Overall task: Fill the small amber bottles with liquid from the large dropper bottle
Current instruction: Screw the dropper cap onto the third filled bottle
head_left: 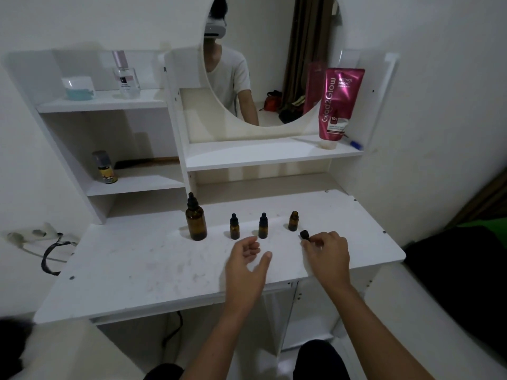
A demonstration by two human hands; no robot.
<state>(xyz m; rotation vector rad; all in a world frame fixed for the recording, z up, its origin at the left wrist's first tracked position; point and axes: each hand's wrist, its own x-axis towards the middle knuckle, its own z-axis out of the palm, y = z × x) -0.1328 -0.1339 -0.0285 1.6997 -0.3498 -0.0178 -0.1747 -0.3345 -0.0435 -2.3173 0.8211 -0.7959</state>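
Four amber bottles stand in a row across the white counter (137,270), all upright and apart from one another. At the left end is the large dropper bottle (196,219), its black dropper cap still on. To its right come two small capped amber bottles — the first (234,226) and the second (263,226) — each with a black dropper top in place. The last in the row, the open small bottle (293,221), has a bare neck and no cap.

The right hand (327,252) hovers just in front and to the right of that open bottle, its fingertips pinching a black dropper cap (304,235) that sits low over the counter; whether the cap touches the surface cannot be told. The left hand (247,263) floats above the counter in front of the two capped small bottles, fingers loosely curled, thumb out to the right, holding nothing.

Behind the counter rise white shelves. A pink tube (338,104) leans on the middle shelf beside a round mirror (274,78), which reflects the person's torso. On the upper left shelf sit a clear perfume bottle (126,75) and a white jar (78,87); a small yellow-labelled bottle (105,167) stands on the shelf below. A black cable (50,255) hangs from a wall socket at the left.
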